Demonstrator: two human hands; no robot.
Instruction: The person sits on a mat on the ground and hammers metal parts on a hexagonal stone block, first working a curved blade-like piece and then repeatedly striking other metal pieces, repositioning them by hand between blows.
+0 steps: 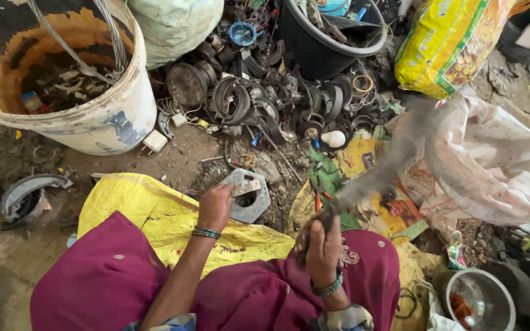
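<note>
Left hand [215,207] is clamped on a flat grey metal plate [248,195] held down on the dirt floor [7,270], and the right hand [321,242] is wrapped around a hammer [375,178] that's a total blur mid-swing. Plate looks whole to me, so I'd say the work on it has barely started. Not much elbow room: white bucket [93,116] left, pale sack [492,159] right, scrap pile [277,98] just beyond the plate.

Both hands [215,207] [322,245] fisted, forearms outstretched.
</note>
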